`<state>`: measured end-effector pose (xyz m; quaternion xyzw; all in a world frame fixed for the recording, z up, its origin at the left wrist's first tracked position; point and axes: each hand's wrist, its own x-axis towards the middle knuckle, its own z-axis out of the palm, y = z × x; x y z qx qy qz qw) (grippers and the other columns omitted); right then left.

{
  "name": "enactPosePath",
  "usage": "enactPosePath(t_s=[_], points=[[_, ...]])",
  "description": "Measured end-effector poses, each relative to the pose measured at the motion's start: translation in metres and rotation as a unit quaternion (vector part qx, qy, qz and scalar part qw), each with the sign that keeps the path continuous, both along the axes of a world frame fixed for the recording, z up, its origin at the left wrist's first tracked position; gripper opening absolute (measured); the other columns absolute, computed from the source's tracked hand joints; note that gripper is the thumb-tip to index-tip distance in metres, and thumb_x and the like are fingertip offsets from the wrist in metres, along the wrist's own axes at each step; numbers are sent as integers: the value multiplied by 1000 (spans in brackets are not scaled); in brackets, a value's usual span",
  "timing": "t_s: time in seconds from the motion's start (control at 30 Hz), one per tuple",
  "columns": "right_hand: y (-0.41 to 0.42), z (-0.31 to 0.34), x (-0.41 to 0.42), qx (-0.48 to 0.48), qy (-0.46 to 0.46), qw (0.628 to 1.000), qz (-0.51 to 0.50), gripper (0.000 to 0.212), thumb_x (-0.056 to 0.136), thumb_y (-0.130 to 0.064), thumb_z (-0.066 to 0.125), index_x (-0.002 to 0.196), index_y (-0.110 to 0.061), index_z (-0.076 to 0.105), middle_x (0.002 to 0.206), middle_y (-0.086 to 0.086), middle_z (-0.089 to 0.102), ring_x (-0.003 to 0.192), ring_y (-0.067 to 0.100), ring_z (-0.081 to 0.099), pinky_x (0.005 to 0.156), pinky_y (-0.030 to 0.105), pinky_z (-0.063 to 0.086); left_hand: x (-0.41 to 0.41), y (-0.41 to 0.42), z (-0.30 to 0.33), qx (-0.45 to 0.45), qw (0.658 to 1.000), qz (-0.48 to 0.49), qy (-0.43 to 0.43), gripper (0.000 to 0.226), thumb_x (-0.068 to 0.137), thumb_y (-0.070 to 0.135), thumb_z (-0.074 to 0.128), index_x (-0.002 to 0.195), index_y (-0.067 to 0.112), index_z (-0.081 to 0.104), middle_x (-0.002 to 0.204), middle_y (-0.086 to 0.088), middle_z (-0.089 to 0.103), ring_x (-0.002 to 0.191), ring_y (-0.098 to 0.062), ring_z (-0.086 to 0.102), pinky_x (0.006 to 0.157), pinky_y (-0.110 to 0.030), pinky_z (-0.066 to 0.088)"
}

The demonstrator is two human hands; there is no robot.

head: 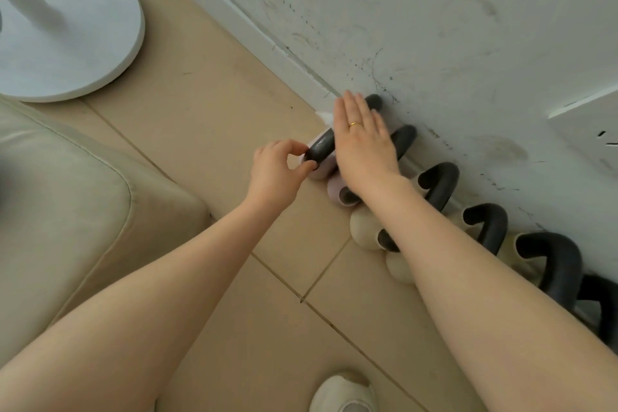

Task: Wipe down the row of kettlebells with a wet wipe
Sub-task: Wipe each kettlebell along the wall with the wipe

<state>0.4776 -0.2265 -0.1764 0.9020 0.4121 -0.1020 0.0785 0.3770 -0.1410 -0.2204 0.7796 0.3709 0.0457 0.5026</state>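
Observation:
A row of kettlebells (441, 187) with dark grey handles and pale bodies stands on the floor along the wall, running from the middle to the lower right. My left hand (277, 167) pinches the near end of the handle (321, 145) of the farthest kettlebell. My right hand (363, 140) lies flat with straight fingers over that kettlebell, pressing a white wet wipe (326, 116) whose corner sticks out past the fingers. The body of that kettlebell is mostly hidden under my hands.
A white round fan base (67, 27) stands on the beige tile floor at the upper left. A pale green cushion (60, 184) fills the left edge. The scuffed white wall (434, 27) runs behind the row. A light shoe (344, 393) shows at the bottom.

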Motion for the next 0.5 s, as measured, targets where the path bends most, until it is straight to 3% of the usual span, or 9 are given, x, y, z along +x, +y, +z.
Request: enactPosePath(t_s=[0.1,0.17,0.27,0.33,0.4,0.5], points=[[6,-5,-27,75,102,990,-68,77,91,-8,44,146,-2,-10,154,11,-24,143,23,-22,104,32,-27,2,-1,9,-29,999,-8,-13,21,84,14,60,104,17,65,112,-2,66,113,-24,54,100,-39,41],[10,-8,-38,161,203,955,-145,75,90,-3,39,146,-2,-10,154,9,-26,142,21,-24,107,32,-24,4,-1,17,-39,998,-26,-33,24,87,9,54,107,14,65,111,-1,67,109,-20,57,98,-33,42],[12,-13,-55,333,348,844,-237,74,89,3,35,147,-7,-10,154,2,-25,142,16,-22,118,36,-9,7,5,28,-63,997,-36,-41,29,91,10,50,115,14,64,112,0,67,103,-11,58,84,-19,41],[11,-11,-65,440,419,738,-295,70,95,-6,36,148,-16,-9,154,-7,-25,142,6,-17,120,34,1,10,9,33,-86,994,-47,-43,28,91,11,49,114,16,65,106,-1,69,100,-12,60,82,-19,45],[12,-7,-69,501,456,643,-356,61,101,-21,33,149,-23,-4,155,-13,-20,142,1,-7,116,23,9,11,11,34,-94,993,-53,-45,22,90,18,53,107,18,68,95,2,70,94,-13,63,80,-21,47],[17,-6,-61,549,429,572,-433,49,102,-29,29,148,-26,14,158,-10,0,142,5,13,105,18,20,16,9,34,-114,992,-34,-41,18,88,24,59,102,16,68,81,4,68,78,-10,63,71,-21,49]])
